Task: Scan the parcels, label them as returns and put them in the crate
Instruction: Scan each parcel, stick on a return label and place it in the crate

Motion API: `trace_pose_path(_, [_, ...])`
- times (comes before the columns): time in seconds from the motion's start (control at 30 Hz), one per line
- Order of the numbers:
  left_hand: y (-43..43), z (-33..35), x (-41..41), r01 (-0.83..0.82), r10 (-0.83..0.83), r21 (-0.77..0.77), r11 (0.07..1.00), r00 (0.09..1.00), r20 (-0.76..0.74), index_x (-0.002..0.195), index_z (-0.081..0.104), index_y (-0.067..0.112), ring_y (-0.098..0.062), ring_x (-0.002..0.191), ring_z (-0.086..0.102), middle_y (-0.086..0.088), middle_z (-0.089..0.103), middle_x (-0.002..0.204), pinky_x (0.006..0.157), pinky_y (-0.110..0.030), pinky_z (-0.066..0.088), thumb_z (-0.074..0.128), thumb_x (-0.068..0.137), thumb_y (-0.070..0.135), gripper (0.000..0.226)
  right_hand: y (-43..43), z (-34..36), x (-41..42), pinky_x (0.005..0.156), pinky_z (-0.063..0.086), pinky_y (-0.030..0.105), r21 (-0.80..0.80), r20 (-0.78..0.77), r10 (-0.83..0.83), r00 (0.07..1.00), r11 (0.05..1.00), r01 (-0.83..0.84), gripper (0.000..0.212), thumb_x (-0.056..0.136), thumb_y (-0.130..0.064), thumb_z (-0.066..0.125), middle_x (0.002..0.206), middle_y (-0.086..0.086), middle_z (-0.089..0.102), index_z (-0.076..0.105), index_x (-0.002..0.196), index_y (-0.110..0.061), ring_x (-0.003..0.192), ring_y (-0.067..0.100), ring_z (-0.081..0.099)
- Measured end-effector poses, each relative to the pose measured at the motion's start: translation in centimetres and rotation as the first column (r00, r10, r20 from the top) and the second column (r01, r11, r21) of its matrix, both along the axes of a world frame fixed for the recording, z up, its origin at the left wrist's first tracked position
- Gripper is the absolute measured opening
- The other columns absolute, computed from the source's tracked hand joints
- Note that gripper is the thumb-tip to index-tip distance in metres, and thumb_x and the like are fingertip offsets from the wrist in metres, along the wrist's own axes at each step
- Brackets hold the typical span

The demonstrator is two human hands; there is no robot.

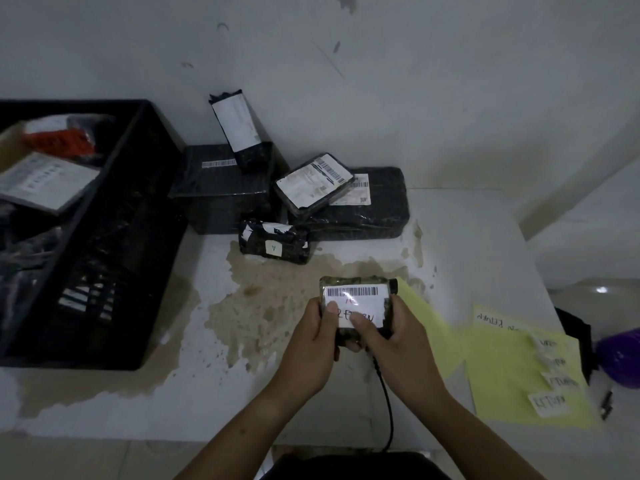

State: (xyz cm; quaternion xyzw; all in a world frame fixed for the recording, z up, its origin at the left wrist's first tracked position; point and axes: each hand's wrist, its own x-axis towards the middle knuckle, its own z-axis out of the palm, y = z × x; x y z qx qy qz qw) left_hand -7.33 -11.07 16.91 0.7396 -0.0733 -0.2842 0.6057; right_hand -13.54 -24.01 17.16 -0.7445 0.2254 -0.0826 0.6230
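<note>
While my left grip (310, 341) and right grip (398, 337) clasp the small parcel (367, 299) sidewise, lower centre, I judge it light, slick.

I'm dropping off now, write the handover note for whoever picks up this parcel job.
Left hand and right hand both grip one small parcel, thumbs pressing its RETURN label.
Crate at the left already holds parcels.
Five more parcels wait by the wall; spare labels lie on the yellow sheet at right.
Left: crate this one, then do the five.
</note>
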Motion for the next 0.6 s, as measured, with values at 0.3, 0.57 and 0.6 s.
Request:
trace_pose_path(0.3, [0.3, -0.4, 0.4, -0.035, 0.035, -0.013, 0.999, 0.997, 0.065, 0.111, 0.059, 0.015, -0.011, 0.065, 0.064, 0.000, 0.073, 0.091, 0.058, -0.017, 0.046, 0.045, 0.104, 0.037, 0.028, 0.0, -0.5, -0.1, 0.062, 0.057, 0.045, -0.038, -0.045, 0.023, 0.999, 0.999, -0.024, 0.025, 0.099, -0.046, 0.052, 0.092, 0.001, 0.071, 0.065, 0.108, -0.026, 0.077, 0.026, 0.067])
trace_pose_path(0.57, [1.7, -0.6, 0.8, -0.011, -0.006, 0.074, 0.997, 0.973, 0.231, 0.105, 0.063, 0.021, -0.005, 0.066, 0.061, 0.008, 0.071, 0.085, 0.061, -0.025, 0.050, 0.027, 0.105, 0.042, 0.042, 0.0, -0.1, 0.9, 0.070, 0.060, 0.029, 0.069, -0.096, 0.025, 0.995, 0.997, -0.019, 0.020, 0.101, -0.036, 0.048, 0.096, -0.019, 0.074, 0.067, 0.109, -0.036, 0.086, 0.002, 0.069])
trace_pose_path(0.6, [2.3, -0.4, 1.2, -0.002, -0.019, 0.087, 0.996, 0.969, 0.245, 0.110, 0.064, 0.022, -0.003, 0.075, 0.065, 0.009, 0.072, 0.090, 0.066, -0.023, 0.052, 0.026, 0.107, 0.040, 0.042, 0.2, 0.0, 1.1, 0.071, 0.060, 0.029, 0.121, -0.108, 0.040, 0.993, 0.992, -0.026, 0.020, 0.102, -0.034, 0.047, 0.096, -0.020, 0.074, 0.065, 0.108, -0.039, 0.087, 0.003, 0.069])
